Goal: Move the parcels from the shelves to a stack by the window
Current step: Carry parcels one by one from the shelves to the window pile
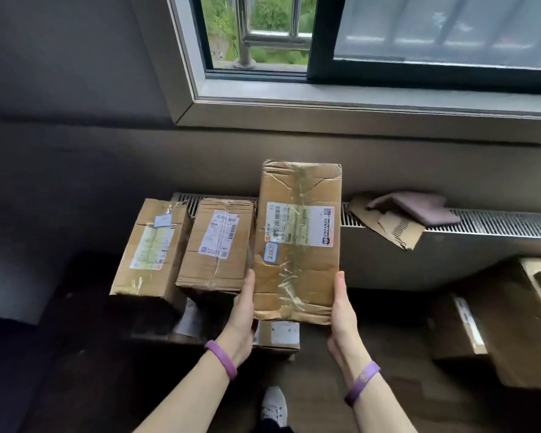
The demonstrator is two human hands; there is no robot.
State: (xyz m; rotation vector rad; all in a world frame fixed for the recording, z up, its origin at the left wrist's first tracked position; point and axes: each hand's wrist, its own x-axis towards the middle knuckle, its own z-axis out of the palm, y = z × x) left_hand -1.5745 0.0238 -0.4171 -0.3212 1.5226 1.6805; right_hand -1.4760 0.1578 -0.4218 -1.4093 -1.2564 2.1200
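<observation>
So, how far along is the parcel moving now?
Done: a left parcel and a middle parcel stand under the window. In hand: left hand and right hand hold a third parcel beside them. Still to do: setting it down; shelves are out of view.

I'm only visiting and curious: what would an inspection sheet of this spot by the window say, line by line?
Surface: dark floor; what the parcels rest on is too dark to tell.
Job's things: long parcel held up; left parcel and middle parcel side by side beside it; small parcel lower down.
Clutter: torn cardboard and a cloth on the radiator; open box at right.
Hands: left hand and right hand grip the long parcel's near sides.
Cables: nothing seen.
Surroundings: window above, greenery outside.
</observation>
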